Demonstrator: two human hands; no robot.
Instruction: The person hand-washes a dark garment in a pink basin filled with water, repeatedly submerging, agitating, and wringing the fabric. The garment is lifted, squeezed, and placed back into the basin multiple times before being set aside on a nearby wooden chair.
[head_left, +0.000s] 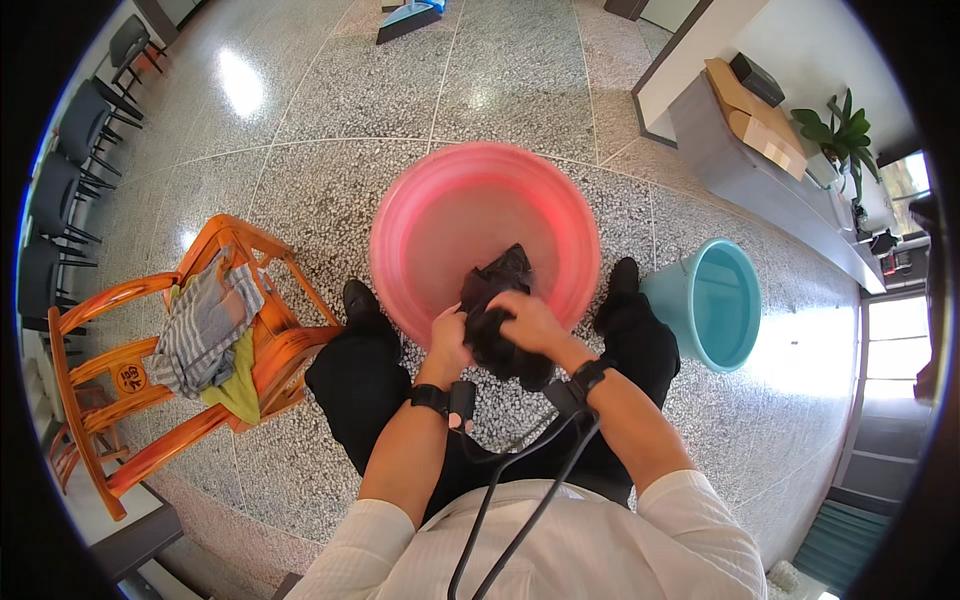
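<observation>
A wet-looking black cloth (495, 330) hangs over the near rim of a large pink plastic basin (484, 161), with its far end dipping into the cloudy water. My left hand (451, 335) grips the cloth's left side at the rim. On top, my right hand (527, 322) presses with curled fingers bunched into the fabric. The basin stands on the speckled floor between my feet. Part of the cloth bulges out toward me, below the rim.
At left, a wooden armchair (289, 349) bears a striped grey cloth (206, 330) and a yellow-green cloth (238, 379). A teal bucket (726, 306) holding water stands right of my right foot. Cables (487, 517) run from my wrist devices. A broom (409, 22) lies at the far side.
</observation>
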